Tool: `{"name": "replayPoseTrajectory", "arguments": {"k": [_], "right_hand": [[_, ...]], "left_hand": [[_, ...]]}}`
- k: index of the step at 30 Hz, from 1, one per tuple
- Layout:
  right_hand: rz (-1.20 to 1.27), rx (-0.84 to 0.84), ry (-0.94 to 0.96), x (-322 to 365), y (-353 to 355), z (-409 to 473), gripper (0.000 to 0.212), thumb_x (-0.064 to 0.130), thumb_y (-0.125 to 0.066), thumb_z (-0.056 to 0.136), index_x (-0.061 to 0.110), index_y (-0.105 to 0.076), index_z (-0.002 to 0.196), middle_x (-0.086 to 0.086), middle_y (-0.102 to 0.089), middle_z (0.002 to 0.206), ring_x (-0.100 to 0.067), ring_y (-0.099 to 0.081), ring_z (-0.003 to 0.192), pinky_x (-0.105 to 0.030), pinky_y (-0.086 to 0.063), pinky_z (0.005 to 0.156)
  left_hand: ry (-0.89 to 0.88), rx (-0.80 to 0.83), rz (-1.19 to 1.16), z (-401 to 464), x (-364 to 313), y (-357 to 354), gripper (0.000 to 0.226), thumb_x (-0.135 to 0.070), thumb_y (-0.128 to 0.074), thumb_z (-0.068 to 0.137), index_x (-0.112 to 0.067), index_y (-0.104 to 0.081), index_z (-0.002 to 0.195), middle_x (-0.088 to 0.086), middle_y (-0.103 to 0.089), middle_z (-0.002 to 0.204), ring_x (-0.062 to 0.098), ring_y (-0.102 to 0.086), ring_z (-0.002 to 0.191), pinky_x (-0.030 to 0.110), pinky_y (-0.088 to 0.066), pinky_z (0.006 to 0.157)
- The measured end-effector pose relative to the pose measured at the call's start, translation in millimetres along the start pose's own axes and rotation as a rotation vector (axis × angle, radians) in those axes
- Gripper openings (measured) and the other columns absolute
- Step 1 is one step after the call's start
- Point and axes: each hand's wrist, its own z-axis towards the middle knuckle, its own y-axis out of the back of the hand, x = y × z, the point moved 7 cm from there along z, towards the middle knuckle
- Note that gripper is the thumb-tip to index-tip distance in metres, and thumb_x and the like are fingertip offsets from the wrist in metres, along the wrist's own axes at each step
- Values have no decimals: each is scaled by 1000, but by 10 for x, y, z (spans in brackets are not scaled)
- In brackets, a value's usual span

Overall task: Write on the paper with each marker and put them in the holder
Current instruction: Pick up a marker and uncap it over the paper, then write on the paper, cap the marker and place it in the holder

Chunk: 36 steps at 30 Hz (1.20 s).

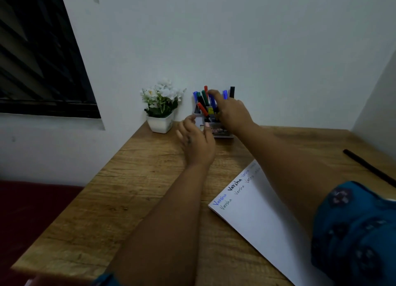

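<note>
A small white holder (pixel 224 133) stands against the wall at the back of the wooden desk (pixel 137 178). Several markers stick out of it: red (pixel 202 108), green (pixel 204 97), blue (pixel 224 94) and black (pixel 232 92). My right hand (pixel 232 112) reaches over the holder, its fingertips closed around a blue marker (pixel 212 102) that stands among the others. My left hand (pixel 198 142) grips the holder's front left corner between thumb and fingers. A white paper (pixel 261 217) with a word written several times in blue and black lies at the near right.
A white pot of white flowers (pixel 161 105) stands just left of the holder. A thin black stick (pixel 368 167) lies at the desk's right edge. A dark window (pixel 36 56) is on the left wall, and a dark red seat (pixel 32 212) lies below the desk's left edge.
</note>
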Motion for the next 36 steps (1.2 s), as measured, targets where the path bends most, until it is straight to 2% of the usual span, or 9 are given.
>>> {"name": "replayPoseTrajectory", "arguments": {"k": [5, 8, 11, 14, 17, 24, 28, 31, 36], "right_hand": [[104, -66, -38, -52, 236, -149, 77, 4, -49, 95, 40, -13, 153, -9, -58, 86, -23, -49, 76, -39, -43, 74], [226, -113, -61, -333, 469, -444, 58, 2, -49, 93, 28, -41, 145, -12, -68, 97, -30, -61, 87, -41, -51, 75], [55, 51, -249, -990, 577, -867, 33, 4, -50, 94, 15, -64, 121, -12, -66, 113, -31, -61, 105, -38, -50, 86], [-214, 307, -530, -1680, 650, -1549, 36, 5, -50, 94, 11, -61, 128, -14, -55, 131, -32, -53, 121, -37, -42, 100], [-302, 383, -709, -2044, 706, -2123, 37, 11, -47, 97, 4, -53, 133, -17, -48, 142, -33, -46, 131, -39, -36, 111], [-43, 208, -1018, -2251, 748, -2392, 31, 6, -39, 102, -7, -53, 127, -25, -52, 135, -36, -51, 123, -40, -38, 105], [-18, 131, -1059, -2249, 843, -2424, 30, 20, -47, 102, -2, -60, 117, -22, -57, 128, -36, -55, 116, -40, -42, 97], [8, 180, -1006, -2150, 840, -2368, 16, 15, -46, 100, 10, -61, 97, -18, -62, 117, -29, -57, 93, -39, -45, 82], [489, 86, -548, -1328, 831, -1943, 15, 24, -56, 98, 14, -63, 106, -8, -65, 95, -15, -57, 74, -26, -44, 64]], "left_hand": [[-47, 97, 46, -28, -163, -101, 38, -28, -55, 91, -7, -45, 121, 13, -44, 125, 30, -39, 114, 48, -45, 90], [-171, 208, 94, -165, -440, -217, 40, -32, -55, 90, -9, -47, 122, 12, -45, 127, 31, -39, 116, 45, -43, 91], [-323, 324, 106, -418, -757, -318, 28, -32, -55, 92, -12, -53, 112, 7, -48, 118, 24, -41, 109, 39, -40, 88], [-314, 547, 103, -675, -884, -494, 24, -35, -48, 96, -13, -55, 101, 3, -48, 111, 22, -38, 109, 37, -37, 88], [-229, 735, 22, -893, -959, -609, 22, -34, -46, 98, -13, -54, 97, -4, -44, 103, 21, -36, 111, 38, -36, 93], [-216, 779, -93, -968, -973, -607, 13, -32, -54, 95, -21, -53, 89, -13, -46, 96, 23, -38, 115, 39, -35, 99], [-185, 774, -87, -909, -882, -613, 13, -32, -58, 92, -19, -56, 90, -6, -52, 104, 24, -39, 116, 39, -38, 98], [-215, 775, -67, -889, -857, -643, 13, -30, -58, 92, -17, -58, 97, -5, -55, 106, 21, -43, 112, 34, -41, 92], [95, 769, -270, -839, -761, -646, 30, -29, -61, 92, -13, -57, 116, -2, -61, 101, 11, -58, 86, 31, -48, 79]]}}
